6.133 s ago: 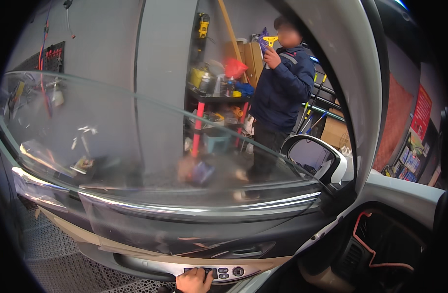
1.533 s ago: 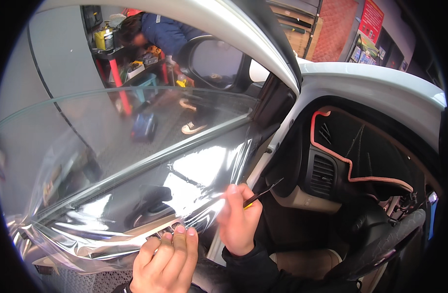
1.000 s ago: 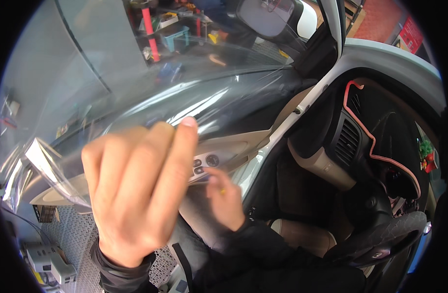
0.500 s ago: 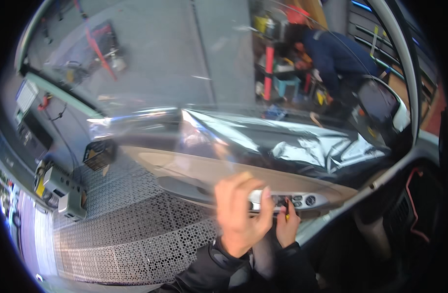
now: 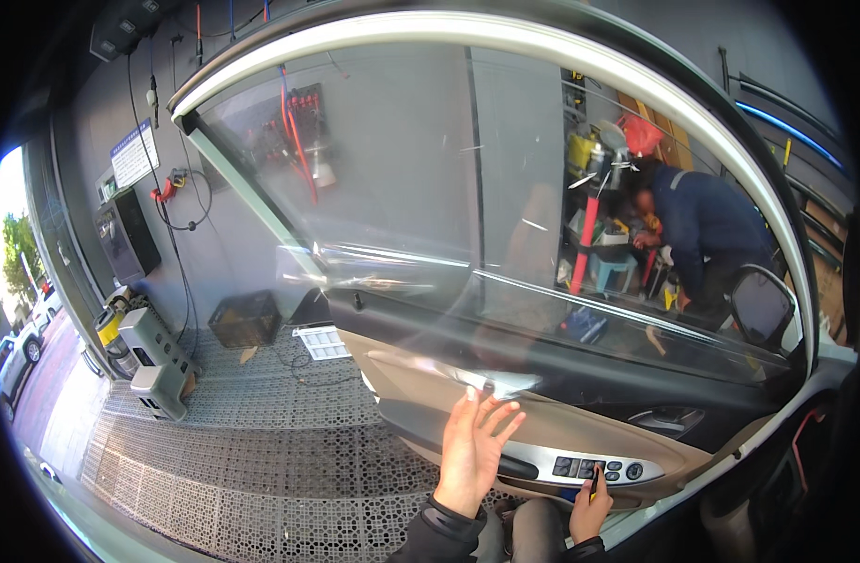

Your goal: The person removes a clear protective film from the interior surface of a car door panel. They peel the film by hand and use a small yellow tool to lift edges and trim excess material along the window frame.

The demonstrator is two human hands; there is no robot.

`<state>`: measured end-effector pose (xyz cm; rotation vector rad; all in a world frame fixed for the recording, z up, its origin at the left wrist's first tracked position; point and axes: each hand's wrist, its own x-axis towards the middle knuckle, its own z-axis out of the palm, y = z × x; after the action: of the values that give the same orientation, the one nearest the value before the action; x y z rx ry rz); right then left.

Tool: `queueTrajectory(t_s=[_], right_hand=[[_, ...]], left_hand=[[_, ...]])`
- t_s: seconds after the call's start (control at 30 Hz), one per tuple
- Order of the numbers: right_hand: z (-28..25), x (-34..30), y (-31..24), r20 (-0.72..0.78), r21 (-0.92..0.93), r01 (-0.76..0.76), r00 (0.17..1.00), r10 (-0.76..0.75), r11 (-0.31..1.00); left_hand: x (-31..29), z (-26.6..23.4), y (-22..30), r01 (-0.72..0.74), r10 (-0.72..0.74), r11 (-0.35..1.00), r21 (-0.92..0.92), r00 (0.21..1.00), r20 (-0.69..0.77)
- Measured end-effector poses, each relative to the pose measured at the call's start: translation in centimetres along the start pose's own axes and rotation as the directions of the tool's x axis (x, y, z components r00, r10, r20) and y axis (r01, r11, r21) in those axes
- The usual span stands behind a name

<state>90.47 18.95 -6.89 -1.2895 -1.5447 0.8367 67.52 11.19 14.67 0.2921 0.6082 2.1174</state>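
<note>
An open car door (image 5: 580,422) with beige and black trim fills the middle of the view. My left hand (image 5: 472,458) is raised in front of its beige panel, fingers spread and holding nothing that I can see. A clear, shiny plastic film (image 5: 402,258) runs along the bottom of the window glass (image 5: 392,159), its lower edge loose and reflective. At the silver window switch panel (image 5: 587,467), my right hand (image 5: 589,514) grips a slim black and yellow tool (image 5: 595,483). A fingertip of that hand is at the switches.
Beyond the glass, a person in dark blue (image 5: 716,220) bends over shelves and a blue stool (image 5: 616,272). Grey step stools (image 5: 156,361) and a black crate (image 5: 245,319) stand on the perforated floor (image 5: 261,450). The door mirror (image 5: 761,305) is at right.
My view has tilted up, showing the whole window frame. The film, bunched and crinkled over the door before, now lies flatter along the glass. My left hand's fingers have spread; my right stays at the switches.
</note>
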Motion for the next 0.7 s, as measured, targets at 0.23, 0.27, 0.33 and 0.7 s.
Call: queueTrajectory(t_s=[0.23,0.27,0.33,0.7], right_hand=[[0.3,-0.4,-0.1,0.026,0.145,-0.101,0.995,0.099,0.984],[0.3,-0.3,-0.6,0.009,0.126,-0.076,0.997,0.076,0.989],[0.0,-0.1,-2.1,-0.009,0.105,-0.069,0.997,0.071,0.992],[-10.3,2.6,-21.0,-0.016,0.932,0.049,0.996,-0.092,0.359]], left_hand=[[0.5,1.9,2.7,-0.084,0.089,0.984,-0.156,0.996,0.030],[0.4,2.1,3.1,-0.117,0.124,0.984,-0.136,0.991,0.042],[-0.2,2.3,3.6,-0.176,0.187,0.978,-0.111,0.977,0.104],[-6.9,0.2,2.8,-0.300,0.296,0.934,0.194,0.954,0.050]])
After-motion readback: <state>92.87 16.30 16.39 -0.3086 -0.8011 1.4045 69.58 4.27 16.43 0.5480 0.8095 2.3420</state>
